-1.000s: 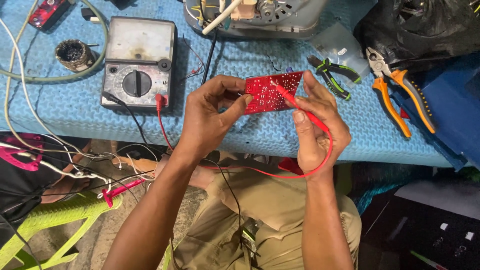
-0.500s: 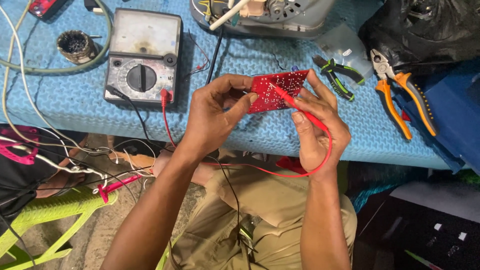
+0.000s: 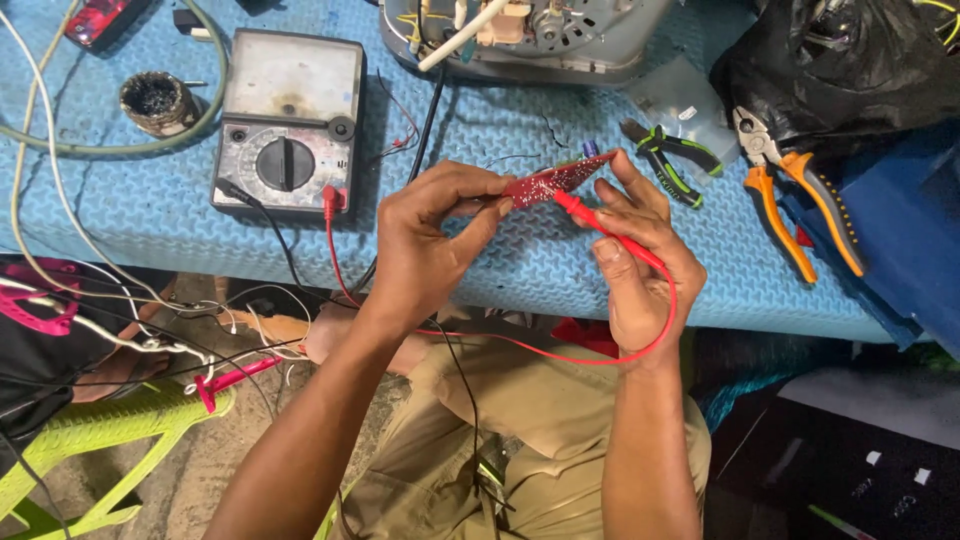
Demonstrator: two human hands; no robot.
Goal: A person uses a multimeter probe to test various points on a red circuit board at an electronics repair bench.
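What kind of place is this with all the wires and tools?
Probably a small electronics repair bench: a dial test meter sits on the blue mat, orange-handled pliers lie nearby, and the hands hold a red circuit board.

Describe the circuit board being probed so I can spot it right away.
Start at the blue mat, just below the grey appliance housing. The red circuit board is held tilted above it between the left hand and right hand, a red probe touching it. It is the only small flat red panel held up.

Bench [image 3: 150,215] w/ blue mat: analog multimeter [image 3: 288,122] at left, small round tin [image 3: 155,100] beside it. Right: green-handled cutters [image 3: 672,156], orange-handled pliers [image 3: 790,195], black bag [image 3: 850,65].
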